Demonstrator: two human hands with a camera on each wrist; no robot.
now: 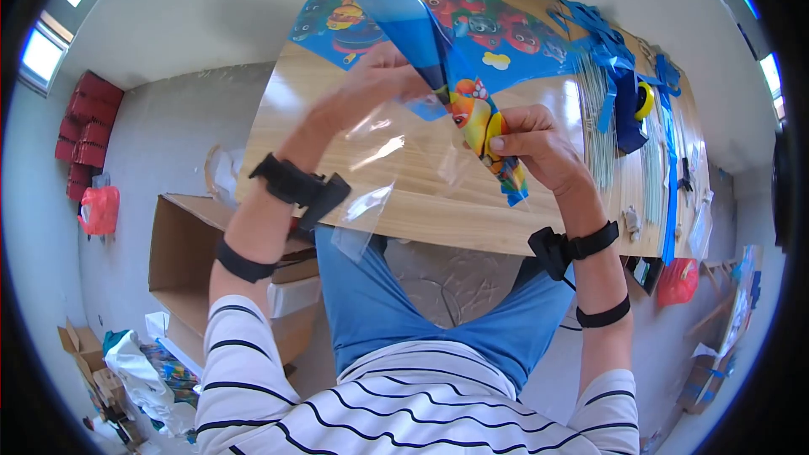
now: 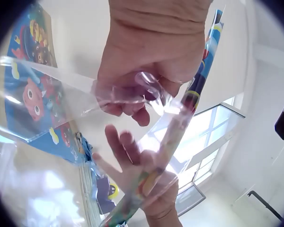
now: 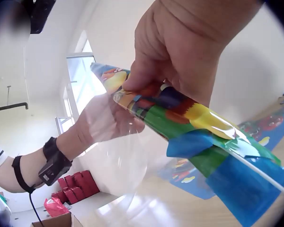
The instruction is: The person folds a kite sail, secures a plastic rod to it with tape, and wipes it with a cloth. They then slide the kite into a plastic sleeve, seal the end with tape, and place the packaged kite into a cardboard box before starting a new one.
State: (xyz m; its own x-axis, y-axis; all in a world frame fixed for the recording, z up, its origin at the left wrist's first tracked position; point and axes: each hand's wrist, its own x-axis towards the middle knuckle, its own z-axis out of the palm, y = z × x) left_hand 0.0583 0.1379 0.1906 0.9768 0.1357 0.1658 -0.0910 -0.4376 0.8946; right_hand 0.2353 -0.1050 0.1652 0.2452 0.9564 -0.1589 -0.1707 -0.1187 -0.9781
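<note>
My right hand (image 1: pixel 543 147) pinches a long rolled sheet (image 1: pixel 474 114) near its lower end, thumb on top. It is glossy blue with cartoon prints and slants up to the left over the table. In the right wrist view, blue tape (image 3: pixel 191 143) and a thin white stick (image 3: pixel 260 170) show at its end. My left hand (image 1: pixel 379 84) is beside the roll's middle. Its curled fingers hold a clear plastic sleeve (image 2: pixel 78 92), which hangs toward the table's near edge and overlaps the roll in the left wrist view.
A flat blue cartoon sheet (image 1: pixel 539 67) lies at the table's far side. Thin sticks (image 1: pixel 594 147), blue strips (image 1: pixel 602 34) and a yellow-centred tape roll (image 1: pixel 645 101) lie at right. An open cardboard box (image 1: pixel 190 244) stands on the floor at left.
</note>
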